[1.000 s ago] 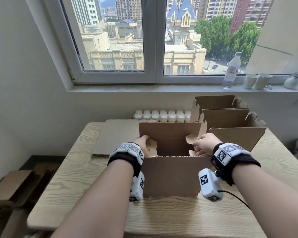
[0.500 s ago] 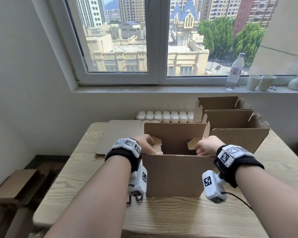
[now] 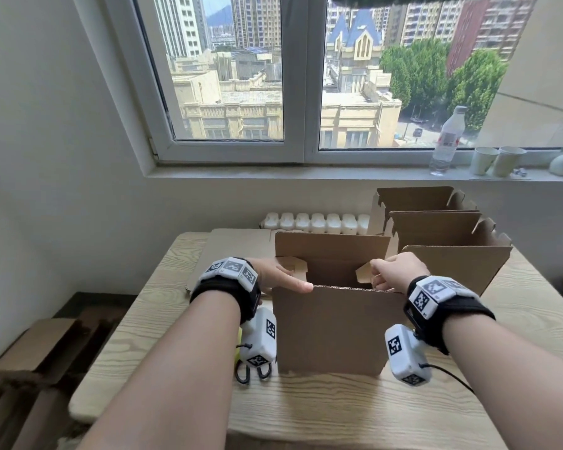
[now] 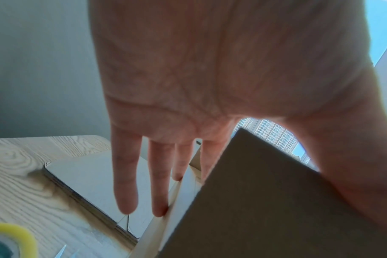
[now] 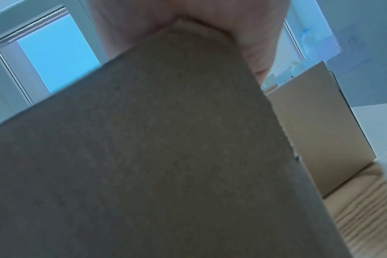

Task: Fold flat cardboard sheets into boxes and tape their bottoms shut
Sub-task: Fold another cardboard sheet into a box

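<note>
The tall brown cardboard box is standing at 6 o'clock on the pale wooden tabletop. The left hand is lying flat and relaxed against its side. The right hand is pinching its small flap. Best to be folding both small flaps in evenly.

I count three folded boxes on one table, two paper cups and one bottle at the upper right, and one stack of flat sheets.
</note>
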`<state>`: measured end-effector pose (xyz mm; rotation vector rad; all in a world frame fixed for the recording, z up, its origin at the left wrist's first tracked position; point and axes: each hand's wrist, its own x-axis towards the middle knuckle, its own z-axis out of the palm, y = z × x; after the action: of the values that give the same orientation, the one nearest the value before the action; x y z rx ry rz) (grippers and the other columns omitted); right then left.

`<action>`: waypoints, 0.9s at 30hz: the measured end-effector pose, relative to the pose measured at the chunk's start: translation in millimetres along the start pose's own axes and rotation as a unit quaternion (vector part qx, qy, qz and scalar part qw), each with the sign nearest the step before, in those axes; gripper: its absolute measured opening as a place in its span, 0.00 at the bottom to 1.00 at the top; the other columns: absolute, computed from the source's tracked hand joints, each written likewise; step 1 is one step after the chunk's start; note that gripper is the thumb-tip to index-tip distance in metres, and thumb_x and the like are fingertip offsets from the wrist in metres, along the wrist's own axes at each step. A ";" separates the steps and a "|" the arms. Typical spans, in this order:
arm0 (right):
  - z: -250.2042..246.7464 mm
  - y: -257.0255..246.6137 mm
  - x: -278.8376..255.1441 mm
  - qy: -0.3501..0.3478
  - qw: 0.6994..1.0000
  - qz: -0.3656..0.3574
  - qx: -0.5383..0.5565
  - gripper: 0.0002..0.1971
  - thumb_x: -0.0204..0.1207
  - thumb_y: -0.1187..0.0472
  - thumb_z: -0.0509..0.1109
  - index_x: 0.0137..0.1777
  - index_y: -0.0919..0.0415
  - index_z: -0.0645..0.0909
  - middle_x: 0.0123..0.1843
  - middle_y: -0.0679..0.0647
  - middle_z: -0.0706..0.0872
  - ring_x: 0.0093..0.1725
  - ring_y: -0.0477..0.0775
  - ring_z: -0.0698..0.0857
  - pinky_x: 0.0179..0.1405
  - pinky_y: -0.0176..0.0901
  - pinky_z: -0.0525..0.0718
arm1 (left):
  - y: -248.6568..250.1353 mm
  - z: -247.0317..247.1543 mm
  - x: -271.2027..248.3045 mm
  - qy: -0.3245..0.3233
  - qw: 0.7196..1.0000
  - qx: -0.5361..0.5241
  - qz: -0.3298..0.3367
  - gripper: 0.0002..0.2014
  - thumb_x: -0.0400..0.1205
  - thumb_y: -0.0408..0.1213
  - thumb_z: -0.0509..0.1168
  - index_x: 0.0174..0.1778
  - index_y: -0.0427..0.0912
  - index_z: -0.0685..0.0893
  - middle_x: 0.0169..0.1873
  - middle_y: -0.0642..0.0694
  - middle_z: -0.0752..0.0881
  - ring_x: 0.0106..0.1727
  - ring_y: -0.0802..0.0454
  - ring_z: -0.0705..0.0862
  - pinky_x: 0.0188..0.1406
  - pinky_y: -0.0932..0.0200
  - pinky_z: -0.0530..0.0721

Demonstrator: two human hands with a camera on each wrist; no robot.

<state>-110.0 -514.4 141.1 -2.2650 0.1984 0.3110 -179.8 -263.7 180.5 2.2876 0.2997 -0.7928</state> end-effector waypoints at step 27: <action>-1.9 17.7 0.5 0.013 0.997 -0.068 -0.026 0.08 0.73 0.52 0.75 0.34 0.51 0.86 0.36 0.46 0.87 0.43 0.50 0.84 0.39 0.39 0.75 | -7.1 6.8 41.5 0.223 0.975 0.005 -0.006 0.19 0.68 0.57 0.78 0.48 0.49 0.92 0.47 0.51 0.90 0.50 0.52 0.87 0.51 0.60 0.81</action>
<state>-113.6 -527.3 129.4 -2.3218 0.0489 0.2162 -153.2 -263.3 147.2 2.4573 0.5125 -0.2747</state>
